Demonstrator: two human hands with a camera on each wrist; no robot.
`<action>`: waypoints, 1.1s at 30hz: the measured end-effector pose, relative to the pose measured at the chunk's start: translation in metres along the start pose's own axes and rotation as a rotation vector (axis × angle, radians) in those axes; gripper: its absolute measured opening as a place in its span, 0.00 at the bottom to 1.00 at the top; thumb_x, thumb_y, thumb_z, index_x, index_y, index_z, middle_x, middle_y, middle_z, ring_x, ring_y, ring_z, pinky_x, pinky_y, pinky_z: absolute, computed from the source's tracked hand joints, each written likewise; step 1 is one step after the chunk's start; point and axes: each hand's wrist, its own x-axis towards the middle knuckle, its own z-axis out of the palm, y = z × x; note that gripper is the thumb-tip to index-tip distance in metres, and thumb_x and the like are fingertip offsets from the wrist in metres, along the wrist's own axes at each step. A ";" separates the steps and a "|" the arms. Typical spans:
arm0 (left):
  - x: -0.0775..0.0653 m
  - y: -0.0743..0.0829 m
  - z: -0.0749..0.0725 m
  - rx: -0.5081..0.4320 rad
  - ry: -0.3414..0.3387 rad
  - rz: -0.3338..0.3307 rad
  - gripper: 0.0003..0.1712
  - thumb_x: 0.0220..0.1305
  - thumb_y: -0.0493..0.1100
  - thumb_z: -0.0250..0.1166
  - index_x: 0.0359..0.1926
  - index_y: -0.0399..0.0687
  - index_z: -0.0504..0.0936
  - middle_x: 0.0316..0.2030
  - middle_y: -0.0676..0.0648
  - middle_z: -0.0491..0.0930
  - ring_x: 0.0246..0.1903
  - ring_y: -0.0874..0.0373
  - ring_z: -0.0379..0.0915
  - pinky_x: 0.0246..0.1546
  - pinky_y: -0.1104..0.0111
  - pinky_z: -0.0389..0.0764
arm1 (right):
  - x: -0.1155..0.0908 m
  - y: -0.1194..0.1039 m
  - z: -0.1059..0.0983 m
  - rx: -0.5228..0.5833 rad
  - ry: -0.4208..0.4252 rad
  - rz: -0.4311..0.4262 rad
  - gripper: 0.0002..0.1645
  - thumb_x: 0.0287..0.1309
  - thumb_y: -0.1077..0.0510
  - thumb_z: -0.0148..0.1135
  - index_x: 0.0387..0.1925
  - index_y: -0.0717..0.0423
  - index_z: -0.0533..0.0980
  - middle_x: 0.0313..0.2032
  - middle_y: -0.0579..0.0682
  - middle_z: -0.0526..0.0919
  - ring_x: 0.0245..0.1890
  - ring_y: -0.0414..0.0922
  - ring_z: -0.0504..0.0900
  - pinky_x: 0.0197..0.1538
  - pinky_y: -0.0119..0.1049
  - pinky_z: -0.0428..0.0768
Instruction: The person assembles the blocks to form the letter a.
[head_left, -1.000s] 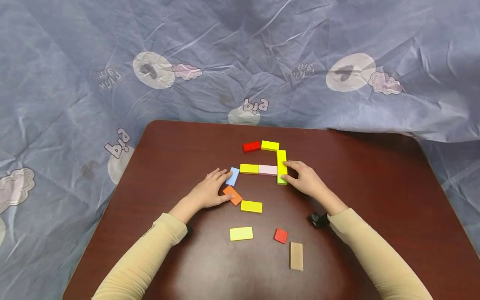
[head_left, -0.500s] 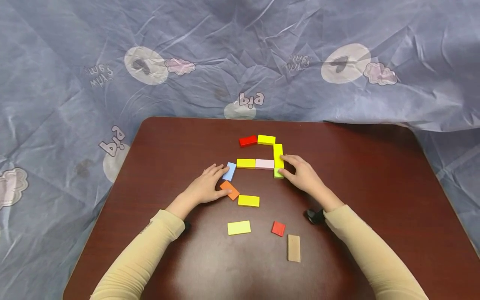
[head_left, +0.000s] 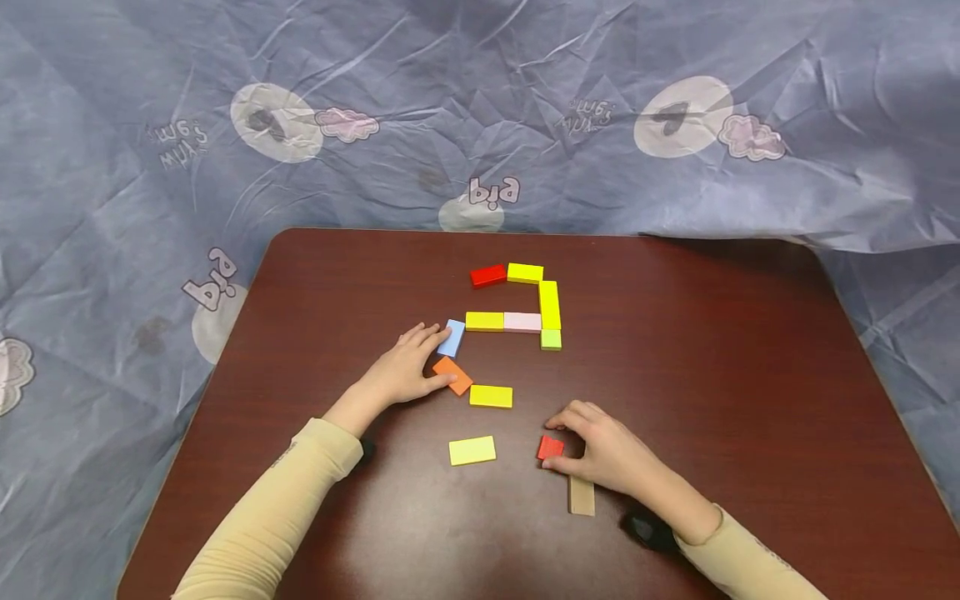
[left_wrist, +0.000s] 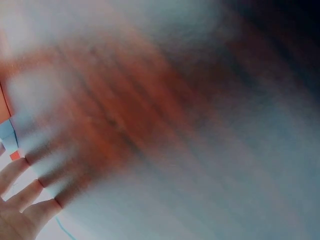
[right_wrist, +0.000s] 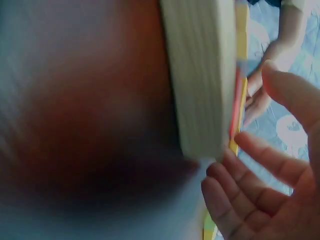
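Note:
My left hand [head_left: 401,367] lies with relaxed fingers at the left of the blocks. Its fingertips touch the blue block [head_left: 452,338], and the thumb rests on the orange block [head_left: 448,369]. The left wrist view shows spread fingers [left_wrist: 22,190] near a blue block. Around the small red block [head_left: 551,447] my right hand [head_left: 607,446] is spread, thumb at the near side, fingers beyond the far side. The wooden block [head_left: 581,497] is partly hidden under that hand; it also looms large in the right wrist view.
Beyond the hands, a red block [head_left: 488,276], yellow blocks [head_left: 525,272], a pink block [head_left: 522,322] and a lime green block [head_left: 551,339] form an angular line. A yellow block [head_left: 491,397] meets the orange one. A pale yellow block [head_left: 472,451] lies nearer.
My right hand has left the lime green and yellow blocks and come nearer, to the small red block. The left hand stays on the blue and orange blocks. The head view has shifted slightly.

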 end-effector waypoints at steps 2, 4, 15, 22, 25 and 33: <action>0.000 0.001 -0.002 -0.002 0.005 0.000 0.47 0.62 0.61 0.65 0.75 0.47 0.59 0.74 0.37 0.58 0.75 0.38 0.47 0.71 0.44 0.57 | -0.005 -0.005 0.001 -0.020 -0.025 0.034 0.30 0.39 0.43 0.81 0.44 0.50 0.81 0.40 0.41 0.79 0.40 0.38 0.76 0.41 0.35 0.80; 0.000 0.001 -0.002 0.001 0.012 0.001 0.47 0.63 0.61 0.65 0.75 0.46 0.59 0.73 0.37 0.58 0.75 0.38 0.48 0.71 0.43 0.57 | -0.009 -0.010 0.000 -0.053 -0.046 0.100 0.34 0.37 0.41 0.81 0.45 0.51 0.80 0.40 0.42 0.78 0.40 0.39 0.75 0.40 0.36 0.79; 0.002 0.004 -0.004 0.015 0.006 0.001 0.47 0.62 0.61 0.65 0.76 0.47 0.58 0.74 0.38 0.58 0.75 0.39 0.47 0.71 0.44 0.58 | -0.051 -0.046 0.005 0.019 -0.037 0.552 0.39 0.42 0.46 0.80 0.49 0.65 0.71 0.38 0.55 0.79 0.30 0.43 0.73 0.29 0.35 0.75; 0.000 0.002 0.001 0.018 0.004 0.004 0.48 0.62 0.62 0.64 0.76 0.48 0.58 0.74 0.38 0.58 0.75 0.39 0.48 0.70 0.44 0.60 | -0.033 -0.030 -0.010 0.008 0.044 0.621 0.30 0.47 0.56 0.74 0.46 0.69 0.69 0.29 0.58 0.78 0.24 0.46 0.75 0.23 0.38 0.76; -0.002 0.002 0.002 0.016 0.006 0.003 0.48 0.62 0.62 0.64 0.76 0.47 0.58 0.74 0.38 0.58 0.75 0.38 0.48 0.70 0.44 0.60 | -0.006 -0.013 -0.021 -0.007 0.118 0.598 0.29 0.48 0.57 0.72 0.45 0.70 0.68 0.29 0.61 0.77 0.23 0.50 0.75 0.24 0.41 0.76; -0.004 0.004 0.001 0.024 0.002 0.004 0.48 0.62 0.62 0.64 0.75 0.47 0.59 0.73 0.38 0.59 0.74 0.38 0.49 0.69 0.43 0.61 | 0.056 0.013 -0.017 0.066 0.023 0.552 0.34 0.55 0.49 0.72 0.51 0.69 0.70 0.30 0.57 0.78 0.26 0.46 0.75 0.28 0.37 0.75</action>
